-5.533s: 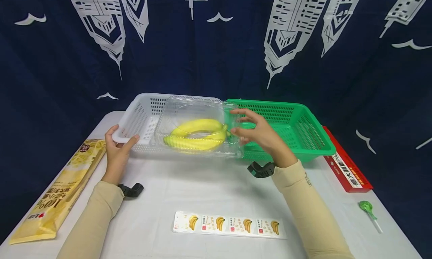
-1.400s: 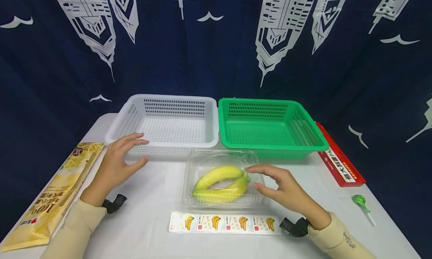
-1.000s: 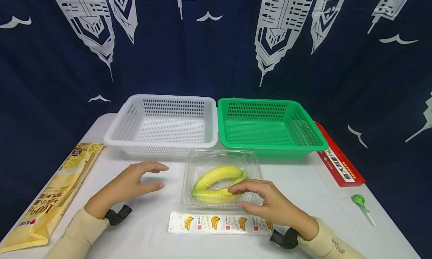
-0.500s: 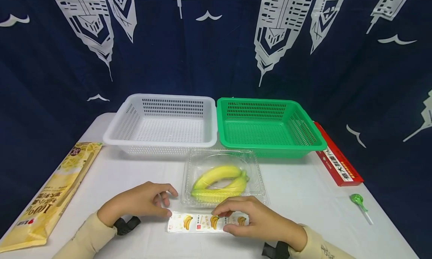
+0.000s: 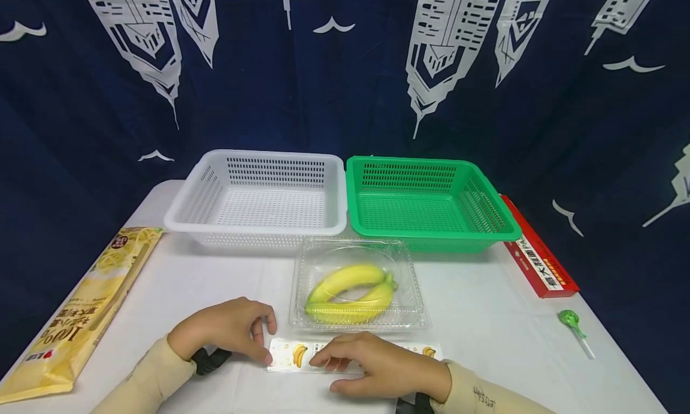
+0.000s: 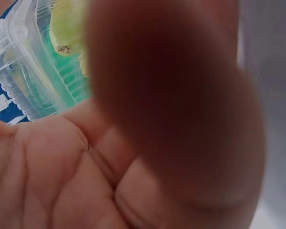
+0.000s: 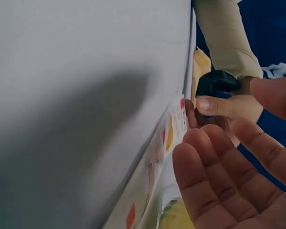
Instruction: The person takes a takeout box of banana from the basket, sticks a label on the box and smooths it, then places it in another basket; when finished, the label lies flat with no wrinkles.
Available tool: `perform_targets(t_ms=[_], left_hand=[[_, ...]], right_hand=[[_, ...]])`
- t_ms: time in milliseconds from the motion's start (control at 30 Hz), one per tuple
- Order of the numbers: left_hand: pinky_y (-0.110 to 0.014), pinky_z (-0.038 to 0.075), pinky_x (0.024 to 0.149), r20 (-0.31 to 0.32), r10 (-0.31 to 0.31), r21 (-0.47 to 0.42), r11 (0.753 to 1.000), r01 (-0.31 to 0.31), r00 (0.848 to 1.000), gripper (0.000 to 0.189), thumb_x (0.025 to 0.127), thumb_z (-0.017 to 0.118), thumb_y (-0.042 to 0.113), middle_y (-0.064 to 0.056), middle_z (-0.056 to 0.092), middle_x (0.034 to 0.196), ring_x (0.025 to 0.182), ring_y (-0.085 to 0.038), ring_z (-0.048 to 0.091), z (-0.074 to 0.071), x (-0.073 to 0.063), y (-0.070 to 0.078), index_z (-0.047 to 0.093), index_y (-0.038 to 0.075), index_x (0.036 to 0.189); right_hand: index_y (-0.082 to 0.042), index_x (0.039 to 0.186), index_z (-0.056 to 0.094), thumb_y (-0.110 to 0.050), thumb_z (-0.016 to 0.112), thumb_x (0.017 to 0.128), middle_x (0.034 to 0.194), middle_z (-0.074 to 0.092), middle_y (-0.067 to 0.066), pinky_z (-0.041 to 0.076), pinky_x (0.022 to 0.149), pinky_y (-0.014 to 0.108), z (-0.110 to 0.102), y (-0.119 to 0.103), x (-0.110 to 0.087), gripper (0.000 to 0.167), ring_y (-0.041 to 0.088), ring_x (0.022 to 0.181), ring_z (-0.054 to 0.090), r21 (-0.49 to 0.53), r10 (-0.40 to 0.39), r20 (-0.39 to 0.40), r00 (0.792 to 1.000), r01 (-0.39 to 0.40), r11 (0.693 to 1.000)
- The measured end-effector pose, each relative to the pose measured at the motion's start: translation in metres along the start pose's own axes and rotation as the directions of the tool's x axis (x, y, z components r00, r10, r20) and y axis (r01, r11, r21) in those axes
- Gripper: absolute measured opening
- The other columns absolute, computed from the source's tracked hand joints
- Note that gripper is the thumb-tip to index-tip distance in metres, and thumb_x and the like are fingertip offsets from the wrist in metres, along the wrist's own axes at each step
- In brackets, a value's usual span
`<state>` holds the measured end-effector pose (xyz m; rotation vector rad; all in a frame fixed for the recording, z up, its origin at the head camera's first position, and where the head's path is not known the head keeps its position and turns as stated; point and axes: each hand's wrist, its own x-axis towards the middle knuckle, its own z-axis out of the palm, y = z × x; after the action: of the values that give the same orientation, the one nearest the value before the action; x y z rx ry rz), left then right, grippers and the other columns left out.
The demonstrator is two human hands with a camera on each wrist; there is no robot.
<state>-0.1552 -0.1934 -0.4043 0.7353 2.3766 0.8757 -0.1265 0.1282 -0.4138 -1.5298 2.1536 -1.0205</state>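
A strip of banana stickers [image 5: 299,355] lies flat near the table's front. At its left end is my left hand [image 5: 232,327], thumb tip right at the strip's edge, index finger apart from the thumb. In the left wrist view its thumb [image 6: 176,114] fills much of the frame. Over the strip's middle hovers my right hand [image 5: 380,366], fingers loosely bent, palm empty in the right wrist view, hiding several printed bananas. Just behind the strip stands a clear plastic clamshell box [image 5: 412,318], lid down, with bananas [image 5: 350,279] inside.
At the back a white basket [image 5: 253,229] and a green basket [image 5: 431,231] stand side by side. On the left lies a yellow pasta bag [image 5: 81,318]; on the right, a red pasta box [image 5: 544,264] and a green lollipop [image 5: 568,319]. A dark curtain [image 5: 350,90] hangs behind.
The clear box with bananas has come down from over the baskets onto the table. Both hands have left it and moved toward the front, to the sticker strip.
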Motion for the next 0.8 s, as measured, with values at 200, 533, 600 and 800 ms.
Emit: perform_targets(t_ms=[200, 533, 600, 800], left_hand=[[-0.023, 0.05, 0.06, 0.047, 0.012, -0.008, 1.0, -0.012, 0.999, 0.031, 0.077, 0.096, 0.015, 0.011, 0.068, 0.07, 0.062, -0.003, 0.059, 0.0, 0.005, 0.005, 0.071, 0.013, 0.095], [-0.019, 0.044, 0.055, 0.071, 0.016, 0.017, 1.0, -0.017, 0.997, 0.023, 0.078, 0.094, 0.008, 0.013, 0.061, 0.063, 0.056, 0.0, 0.052, 0.005, 0.013, 0.008, 0.072, 0.013, 0.084], [-0.018, 0.041, 0.054, 0.075, 0.024, 0.008, 1.0, -0.024, 0.997, 0.024, 0.079, 0.093, 0.007, 0.014, 0.057, 0.061, 0.054, 0.001, 0.048, 0.004, 0.015, 0.008, 0.071, 0.015, 0.079], [-0.015, 0.036, 0.051, 0.179, 0.082, -0.181, 0.982, -0.049, 0.981, 0.021, 0.083, 0.086, 0.0, 0.012, 0.059, 0.058, 0.049, 0.0, 0.046, -0.002, 0.014, 0.005, 0.07, 0.011, 0.076]], right_hand=[[-0.005, 0.133, 0.07, -0.004, 0.071, 0.103, 0.119, 0.073, 0.004, 0.054, 0.089, 0.012, 0.007, 0.002, 0.013, 0.03, -0.002, 0.105, 0.064, -0.044, 0.02, 0.011, 1.0, -0.02, 0.999], [-0.004, 0.135, 0.069, -0.005, 0.072, 0.103, 0.123, 0.073, 0.004, 0.054, 0.086, 0.009, 0.015, 0.007, 0.028, 0.032, -0.007, 0.101, 0.061, -0.052, 0.109, 0.04, 0.993, -0.107, 0.993], [-0.004, 0.134, 0.069, -0.006, 0.073, 0.102, 0.123, 0.073, 0.003, 0.053, 0.085, 0.009, 0.015, 0.006, 0.029, 0.032, -0.007, 0.101, 0.06, -0.06, 0.117, 0.037, 0.992, -0.115, 0.992], [-0.002, 0.135, 0.068, -0.007, 0.073, 0.103, 0.123, 0.073, 0.004, 0.053, 0.084, 0.009, 0.015, 0.004, 0.031, 0.033, -0.008, 0.098, 0.06, -0.057, 0.134, 0.038, 0.99, -0.132, 0.99]])
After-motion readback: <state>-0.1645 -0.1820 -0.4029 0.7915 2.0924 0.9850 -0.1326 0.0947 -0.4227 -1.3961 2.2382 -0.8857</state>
